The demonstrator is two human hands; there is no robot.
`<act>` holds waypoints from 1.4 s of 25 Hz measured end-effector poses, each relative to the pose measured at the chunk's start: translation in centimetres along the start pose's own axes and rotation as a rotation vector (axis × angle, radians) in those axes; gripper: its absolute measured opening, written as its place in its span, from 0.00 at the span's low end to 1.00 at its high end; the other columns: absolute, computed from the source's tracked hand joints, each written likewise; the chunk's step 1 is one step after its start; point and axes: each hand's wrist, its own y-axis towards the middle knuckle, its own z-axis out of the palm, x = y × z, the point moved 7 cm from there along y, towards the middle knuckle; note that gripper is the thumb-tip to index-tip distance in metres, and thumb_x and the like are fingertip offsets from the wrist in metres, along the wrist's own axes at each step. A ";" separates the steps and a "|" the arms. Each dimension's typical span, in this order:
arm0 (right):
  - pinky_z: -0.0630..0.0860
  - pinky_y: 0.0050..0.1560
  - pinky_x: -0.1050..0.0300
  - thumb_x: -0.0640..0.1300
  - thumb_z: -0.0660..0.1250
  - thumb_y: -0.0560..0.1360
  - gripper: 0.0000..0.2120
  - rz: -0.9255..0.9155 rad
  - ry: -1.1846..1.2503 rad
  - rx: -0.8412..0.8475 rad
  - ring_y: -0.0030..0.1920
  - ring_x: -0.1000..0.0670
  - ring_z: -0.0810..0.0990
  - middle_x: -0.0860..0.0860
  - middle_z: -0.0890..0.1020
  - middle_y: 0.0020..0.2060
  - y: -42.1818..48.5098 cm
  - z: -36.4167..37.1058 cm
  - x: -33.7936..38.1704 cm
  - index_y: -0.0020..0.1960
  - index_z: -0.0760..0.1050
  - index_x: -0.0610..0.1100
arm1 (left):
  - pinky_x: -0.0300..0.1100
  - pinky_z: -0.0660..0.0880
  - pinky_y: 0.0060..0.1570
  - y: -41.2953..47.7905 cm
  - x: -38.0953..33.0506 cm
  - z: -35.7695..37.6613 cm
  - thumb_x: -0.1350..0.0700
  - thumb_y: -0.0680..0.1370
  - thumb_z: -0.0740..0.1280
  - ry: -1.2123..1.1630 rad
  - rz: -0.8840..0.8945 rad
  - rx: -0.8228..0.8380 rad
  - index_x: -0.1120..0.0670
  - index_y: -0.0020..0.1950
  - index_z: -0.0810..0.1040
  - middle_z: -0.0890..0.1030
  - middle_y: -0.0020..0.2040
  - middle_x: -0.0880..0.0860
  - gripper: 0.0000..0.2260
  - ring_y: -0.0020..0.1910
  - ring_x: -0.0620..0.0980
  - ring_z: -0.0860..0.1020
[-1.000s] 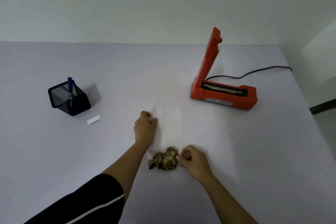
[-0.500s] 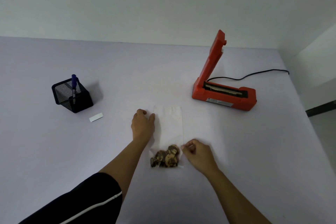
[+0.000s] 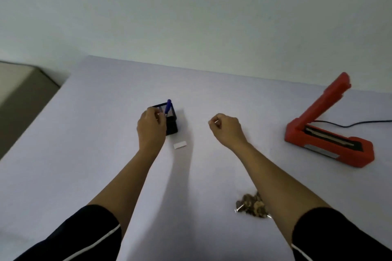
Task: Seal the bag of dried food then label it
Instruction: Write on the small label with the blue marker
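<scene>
A pale lavender table (image 3: pixel 84 133) is seen set against a plain wall, with one red heat sealer (image 3: pixel 326 142) placed at its right side, the lid raised at a slant and a single black cord (image 3: pixel 360 123) led off to the right. Two bare forearms in dark sleeves are stretched over the tabletop. The left hand (image 3: pixel 151 127) is held against the front of the pen holder with its fingers curled close beside the pen; whether the pen is gripped cannot be told through the blur. The right hand (image 3: pixel 226 128) is raised above the middle of the table, its fingers curled in and the thumb pressed to the forefinger, with nothing seen in it. One bag of dried food (image 3: pixel 251 207) is laid flat near the front edge, right of centre and partly hidden under the right forearm, well apart from the sealer: clear plastic, with brown, wrinkled pieces bunched at one end, the rest of the film hardly made out against the table. One black mesh pen holder (image 3: pixel 172 125) is stood left of centre, with one blue pen (image 3: pixel 168 107) propped upright in it. One small white label (image 3: pixel 180 145) is laid just in front of the holder.
</scene>
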 end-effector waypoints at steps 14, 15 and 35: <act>0.70 0.55 0.58 0.47 0.66 0.75 0.11 -0.150 0.006 0.041 0.57 0.47 0.78 0.46 0.83 0.54 10.6 10.4 7.5 0.53 0.81 0.42 | 0.42 0.64 0.39 3.3 7.4 5.2 0.57 0.81 0.52 0.005 -0.231 0.358 0.63 0.44 0.75 0.78 0.41 0.62 0.16 0.40 0.57 0.71; 0.71 0.55 0.58 0.47 0.67 0.75 0.10 -0.172 0.038 0.033 0.56 0.48 0.79 0.47 0.84 0.52 10.3 10.2 7.7 0.51 0.81 0.42 | 0.42 0.64 0.39 3.4 7.6 5.2 0.57 0.81 0.52 -0.001 -0.244 0.358 0.63 0.44 0.75 0.78 0.41 0.62 0.15 0.40 0.57 0.71; 0.74 0.32 0.64 0.57 0.62 0.76 0.14 -0.059 0.576 -0.199 0.27 0.58 0.76 0.52 0.81 0.36 4.1 -4.0 12.7 0.49 0.76 0.47 | 0.26 0.68 0.36 1.1 -3.5 -2.4 0.57 0.79 0.63 -0.271 0.269 0.262 0.57 0.50 0.80 0.80 0.37 0.50 0.07 0.34 0.43 0.75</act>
